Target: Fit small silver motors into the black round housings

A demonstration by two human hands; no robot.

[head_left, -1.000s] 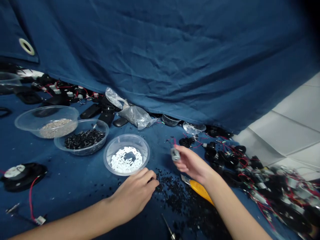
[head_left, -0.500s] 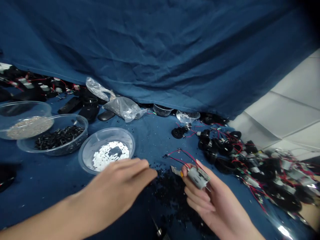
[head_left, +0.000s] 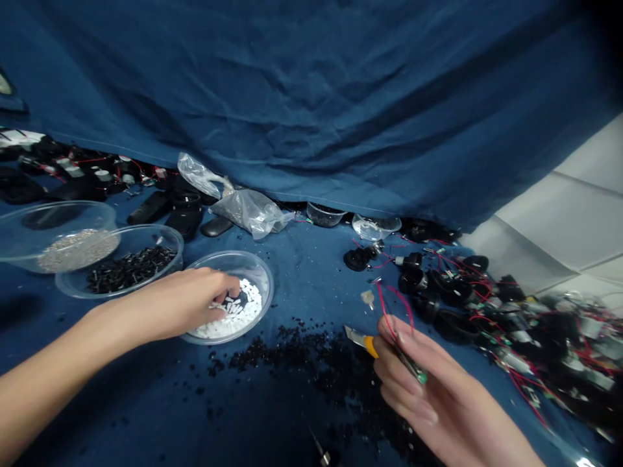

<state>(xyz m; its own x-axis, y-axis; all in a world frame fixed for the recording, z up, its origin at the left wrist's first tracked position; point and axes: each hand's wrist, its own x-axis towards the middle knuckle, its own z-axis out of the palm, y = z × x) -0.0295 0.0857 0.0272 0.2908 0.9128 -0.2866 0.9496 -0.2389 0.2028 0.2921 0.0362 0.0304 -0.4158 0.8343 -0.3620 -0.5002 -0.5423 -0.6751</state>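
My left hand [head_left: 207, 298] reaches into a clear plastic bowl [head_left: 268, 292] of small white pieces [head_left: 250, 305]. Its fingers are bent down among the pieces, with a gap between thumb and forefinger. Closed at the right, my right hand [head_left: 413, 383] grips a narrow green-ended circuit board [head_left: 413, 366] with red wires [head_left: 384, 305] rising from it. Any motor body is hidden by the fingers. The same hand keeps a yellow utility knife [head_left: 370, 346], its blade sticking out to the left.
Black crumbs [head_left: 302, 357] are scattered between my hands. Left stand a bowl of black pieces [head_left: 131, 269] and a bowl of small pale bits [head_left: 80, 250]. A plastic bag [head_left: 253, 211] lies at the back. Wired motors and black housings [head_left: 511, 331] pile up on the right.
My left hand has moved left and down into the bowl of white pieces. My right hand has turned; the grey motor seen in it before no longer shows, and the board's edge does.
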